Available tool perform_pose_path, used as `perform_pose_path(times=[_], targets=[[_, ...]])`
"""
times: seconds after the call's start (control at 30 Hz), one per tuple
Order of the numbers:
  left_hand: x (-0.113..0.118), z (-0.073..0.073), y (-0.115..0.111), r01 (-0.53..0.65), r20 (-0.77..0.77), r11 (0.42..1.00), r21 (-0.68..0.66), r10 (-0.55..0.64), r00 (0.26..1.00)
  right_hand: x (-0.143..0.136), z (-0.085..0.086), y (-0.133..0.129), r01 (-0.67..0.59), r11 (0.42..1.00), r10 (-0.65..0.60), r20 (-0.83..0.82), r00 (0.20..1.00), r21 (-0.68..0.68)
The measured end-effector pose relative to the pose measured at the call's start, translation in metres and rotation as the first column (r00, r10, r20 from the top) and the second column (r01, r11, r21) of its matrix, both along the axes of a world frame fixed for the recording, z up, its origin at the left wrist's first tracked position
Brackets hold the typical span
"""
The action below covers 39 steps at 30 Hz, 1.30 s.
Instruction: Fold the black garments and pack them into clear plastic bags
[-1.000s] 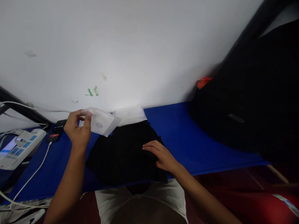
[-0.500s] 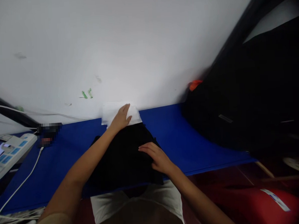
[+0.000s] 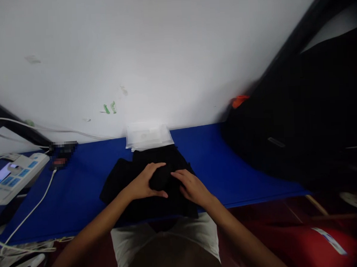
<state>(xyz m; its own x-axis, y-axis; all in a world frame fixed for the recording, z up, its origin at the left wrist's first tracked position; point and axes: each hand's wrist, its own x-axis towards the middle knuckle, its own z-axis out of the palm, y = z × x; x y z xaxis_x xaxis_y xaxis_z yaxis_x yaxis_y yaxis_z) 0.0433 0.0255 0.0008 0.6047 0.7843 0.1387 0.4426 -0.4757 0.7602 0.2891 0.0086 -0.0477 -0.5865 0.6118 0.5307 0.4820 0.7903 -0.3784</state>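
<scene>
A black garment [image 3: 158, 208], its exact kind hard to make out, lies on the blue cloth surface in front of my lap. My left hand [image 3: 145, 183] rests on the middle of it, thumb and fingers spread wide around a dark raised part of the cloth. Facing it from the other side, my right hand [image 3: 195, 187] touches the garment with its fingers loosely extended and thumb apart. Whether either hand grips a fold is hard to see, black on black. Just beyond the garment's far edge lies a translucent white plastic bag [image 3: 149, 138], against the wall.
Left, a white power strip [image 3: 22, 173] with cables and a plugged-in charger sits on the blue surface [image 3: 76, 186]. A large black bag-like bulk [image 3: 300, 115] fills the right side. A red object [image 3: 327, 241] with a white label is below right.
My left hand has come back from the white plastic bag to the middle of the black garment, close to my right hand. The right hand has barely moved.
</scene>
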Motion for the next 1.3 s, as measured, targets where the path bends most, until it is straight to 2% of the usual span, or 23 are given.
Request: perform_pose_path(times=[0.1,0.17,0.23,0.33,0.5,0.6,0.73,0.77,0.8,0.9,0.93,0.97,1.0,1.03,1.1,1.13,1.17,1.23,1.3], targets=[[-0.026,0.010,-0.014,-0.160,0.081,0.987,0.034,0.157,0.984,0.004,0.005,0.003,-0.052,0.998,0.050,0.084,0.995,0.026],[-0.044,0.012,-0.025,-0.272,0.084,0.959,0.079,0.265,0.960,0.008,0.009,0.007,-0.038,0.997,0.031,0.110,0.993,0.061],[-0.059,0.011,-0.033,-0.336,0.054,0.931,0.139,0.332,0.942,0.012,0.013,0.012,-0.006,0.996,-0.004,0.112,0.994,0.085],[-0.068,0.003,-0.037,-0.315,-0.054,0.912,0.263,0.340,0.939,0.016,0.021,0.020,0.017,0.996,-0.027,0.123,0.992,0.087],[-0.048,-0.010,-0.024,-0.175,-0.283,0.900,0.399,0.303,0.910,0.016,0.030,0.030,0.027,0.998,-0.038,0.179,0.983,0.064],[-0.047,-0.011,-0.016,-0.229,-0.288,0.896,0.381,0.350,0.891,0.020,0.030,0.032,0.036,0.997,-0.048,0.175,0.983,0.071],[-0.084,-0.006,-0.012,-0.379,-0.220,0.870,0.317,0.456,0.862,0.030,0.027,0.033,0.031,0.998,-0.041,0.165,0.986,0.058],[-0.096,-0.005,-0.013,-0.438,-0.209,0.835,0.333,0.518,0.829,0.033,0.026,0.033,0.032,0.998,-0.039,0.165,0.986,0.044],[-0.106,-0.003,-0.014,-0.504,-0.201,0.777,0.377,0.600,0.774,0.035,0.025,0.034,0.034,0.999,-0.039,0.163,0.986,0.032],[-0.120,0.006,-0.021,-0.634,-0.116,0.499,0.591,0.830,0.545,0.038,0.023,0.037,0.066,0.998,-0.067,0.152,0.986,0.013],[-0.117,0.009,-0.023,-0.639,-0.061,0.421,0.643,0.861,0.505,0.038,0.024,0.038,0.080,0.997,-0.081,0.151,0.985,0.010],[-0.110,0.013,-0.025,-0.632,-0.013,0.386,0.672,0.860,0.511,0.037,0.025,0.039,0.090,0.996,-0.090,0.148,0.985,0.009],[-0.102,0.016,-0.027,-0.613,0.015,0.404,0.679,0.827,0.562,0.034,0.027,0.039,0.094,0.996,-0.094,0.139,0.986,0.007],[-0.092,0.017,-0.026,-0.575,0.014,0.475,0.666,0.763,0.646,0.031,0.029,0.038,0.090,0.996,-0.089,0.123,0.988,0.002],[-0.073,0.016,-0.021,-0.402,-0.085,0.702,0.588,0.548,0.832,0.022,0.033,0.036,0.057,0.998,-0.054,0.100,0.994,-0.021],[-0.066,0.014,-0.016,-0.287,-0.162,0.803,0.523,0.424,0.891,0.017,0.035,0.034,0.037,0.998,-0.033,0.109,0.994,-0.041],[-0.062,0.010,-0.009,-0.181,-0.238,0.875,0.449,0.313,0.919,0.012,0.035,0.032,0.022,0.998,-0.013,0.133,0.991,-0.063],[-0.061,0.001,0.004,-0.072,-0.345,0.944,0.322,0.188,0.919,0.006,0.032,0.028,0.008,0.994,0.014,0.204,0.979,-0.106],[-0.066,-0.005,0.017,-0.065,-0.373,0.967,0.248,0.157,0.914,0.004,0.028,0.026,0.008,0.990,0.028,0.254,0.967,-0.138]])
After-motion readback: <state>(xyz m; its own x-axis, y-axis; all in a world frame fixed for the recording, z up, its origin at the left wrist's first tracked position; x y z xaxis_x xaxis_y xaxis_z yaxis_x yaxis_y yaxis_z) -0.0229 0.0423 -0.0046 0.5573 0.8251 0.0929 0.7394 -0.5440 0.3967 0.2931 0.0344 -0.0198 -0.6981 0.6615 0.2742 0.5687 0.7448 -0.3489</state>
